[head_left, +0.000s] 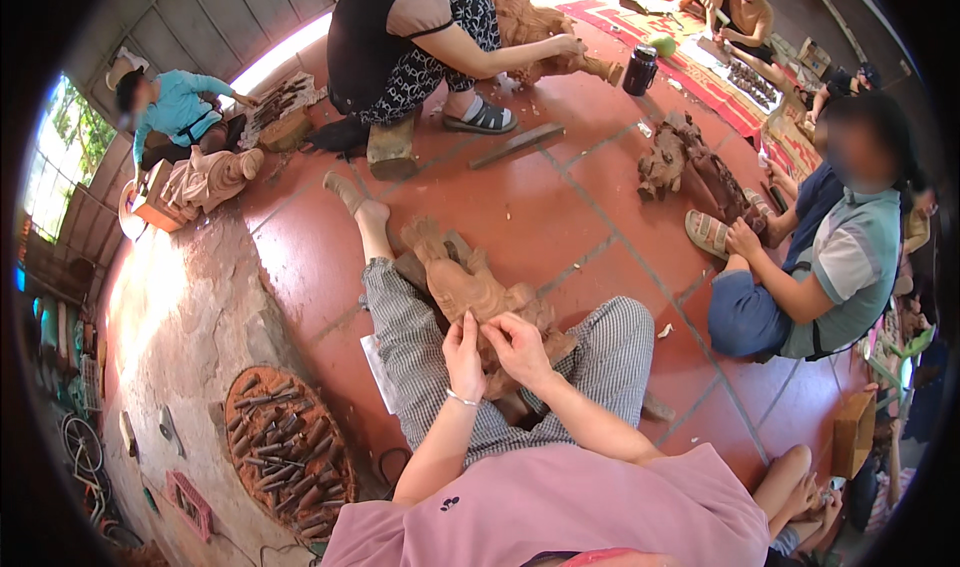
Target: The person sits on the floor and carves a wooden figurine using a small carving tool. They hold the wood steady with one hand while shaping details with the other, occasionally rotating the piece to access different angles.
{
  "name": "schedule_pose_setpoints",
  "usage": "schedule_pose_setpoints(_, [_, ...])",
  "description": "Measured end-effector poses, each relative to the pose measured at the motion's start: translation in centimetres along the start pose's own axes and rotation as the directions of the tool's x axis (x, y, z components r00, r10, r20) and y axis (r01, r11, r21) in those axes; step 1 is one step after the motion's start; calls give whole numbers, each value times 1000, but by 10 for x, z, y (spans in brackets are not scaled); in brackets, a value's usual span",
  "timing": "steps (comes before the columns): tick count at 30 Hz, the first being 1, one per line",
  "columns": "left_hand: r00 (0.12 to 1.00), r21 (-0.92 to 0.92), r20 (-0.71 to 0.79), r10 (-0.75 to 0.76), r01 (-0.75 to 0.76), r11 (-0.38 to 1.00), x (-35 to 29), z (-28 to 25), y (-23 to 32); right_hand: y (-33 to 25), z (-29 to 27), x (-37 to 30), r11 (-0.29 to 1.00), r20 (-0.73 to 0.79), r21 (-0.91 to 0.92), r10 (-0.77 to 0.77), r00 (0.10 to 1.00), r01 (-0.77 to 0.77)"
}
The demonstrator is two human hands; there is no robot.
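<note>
White letter-like shapes (402, 97) are printed on the black trousers (474, 12) of the seated co-worker (372, 37) at upper centre, forming no legible word, and no other text, label, number or sign can be read.
</note>
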State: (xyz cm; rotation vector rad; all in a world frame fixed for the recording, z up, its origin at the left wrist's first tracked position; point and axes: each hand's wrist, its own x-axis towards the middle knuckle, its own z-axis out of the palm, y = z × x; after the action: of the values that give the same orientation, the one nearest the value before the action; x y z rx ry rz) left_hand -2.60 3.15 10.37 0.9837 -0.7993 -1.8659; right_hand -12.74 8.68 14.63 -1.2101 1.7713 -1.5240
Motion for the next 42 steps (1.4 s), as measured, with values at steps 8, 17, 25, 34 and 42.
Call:
schedule_pose_setpoints(8, [986,184,-29,162,-154,971,22,4,3,27,-10,15,988,-120,69,148,982,-141])
schedule_pose_setpoints(17, [739,842,412,533,-532,87,54,4,0,80,-14,38,915,-193,-295,225,955,-275])
schedule_pose_setpoints(25, [733,840,434,524,-539,58,64,4,-5,92,-4,36,867,-253,-472,38,967,-157])
schedule_pose_setpoints(34, [777,806,524,348,-585,92,79,-6,-2,98,-15,46,876,-158,-439,143,977,-199])
schedule_pose_setpoints(42, [825,847,502,261,-529,43,83,7,3,97,-18,47,873,-109,-454,143,984,-177])
